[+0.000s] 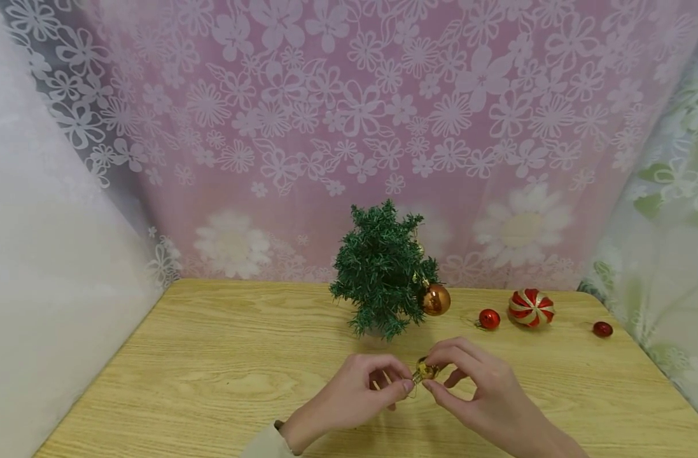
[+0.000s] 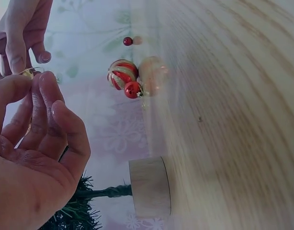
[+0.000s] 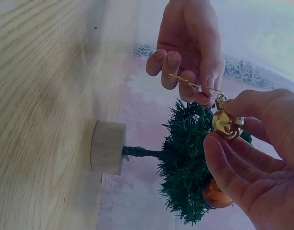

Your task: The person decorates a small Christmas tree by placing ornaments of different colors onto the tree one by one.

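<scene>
Between thumb and fingers, my right hand [image 1: 486, 388] holds a small shiny gold ball ornament [image 3: 227, 123] above the table. My left hand [image 1: 362, 388] pinches the thin gold string [image 3: 195, 86] tied to the ornament's cap. In the left wrist view most of the gold ball is hidden behind fingers. Just beyond both hands stands a small green artificial Christmas tree [image 1: 380, 267] on a round wooden base [image 3: 108, 147]. A copper-coloured ball [image 1: 436, 299] hangs on the tree's right side.
To the tree's right on the wooden table [image 1: 211, 356] lie a small red ball [image 1: 488, 319], a larger red-and-gold striped ball [image 1: 531, 308] and a dark red ball [image 1: 602, 329]. Behind the table hangs a pink flowered curtain [image 1: 337, 89].
</scene>
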### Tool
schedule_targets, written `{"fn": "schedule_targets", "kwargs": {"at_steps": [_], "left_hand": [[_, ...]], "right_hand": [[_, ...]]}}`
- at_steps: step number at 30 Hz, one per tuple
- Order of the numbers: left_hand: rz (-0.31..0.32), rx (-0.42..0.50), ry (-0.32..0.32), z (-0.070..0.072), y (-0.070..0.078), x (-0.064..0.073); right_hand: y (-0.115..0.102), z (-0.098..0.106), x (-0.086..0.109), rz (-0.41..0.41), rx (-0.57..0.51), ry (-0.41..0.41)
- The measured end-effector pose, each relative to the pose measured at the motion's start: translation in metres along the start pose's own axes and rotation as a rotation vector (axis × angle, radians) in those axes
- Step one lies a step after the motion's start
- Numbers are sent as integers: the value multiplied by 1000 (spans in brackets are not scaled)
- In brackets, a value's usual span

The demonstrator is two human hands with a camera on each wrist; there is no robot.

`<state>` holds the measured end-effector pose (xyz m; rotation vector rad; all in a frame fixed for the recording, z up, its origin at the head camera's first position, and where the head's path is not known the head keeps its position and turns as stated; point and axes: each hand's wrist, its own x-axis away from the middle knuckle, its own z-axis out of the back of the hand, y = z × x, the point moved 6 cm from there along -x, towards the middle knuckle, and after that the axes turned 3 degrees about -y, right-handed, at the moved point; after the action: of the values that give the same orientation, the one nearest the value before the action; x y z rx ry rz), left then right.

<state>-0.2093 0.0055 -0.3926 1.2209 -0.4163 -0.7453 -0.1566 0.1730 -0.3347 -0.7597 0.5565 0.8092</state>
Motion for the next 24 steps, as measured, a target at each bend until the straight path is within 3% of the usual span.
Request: {"fn": "schedule_targets", "kwargs": {"at_steps": [4, 12, 24], "left_hand": [[-3, 0, 27, 2, -2, 1], [-30, -24, 138, 8, -2, 4], [-62, -7, 216, 11, 2, 6]], "right_hand": [[1, -2, 2, -20, -1, -15], [2, -5, 5, -26, -46, -16], [4, -10, 7, -7, -90, -63]]}}
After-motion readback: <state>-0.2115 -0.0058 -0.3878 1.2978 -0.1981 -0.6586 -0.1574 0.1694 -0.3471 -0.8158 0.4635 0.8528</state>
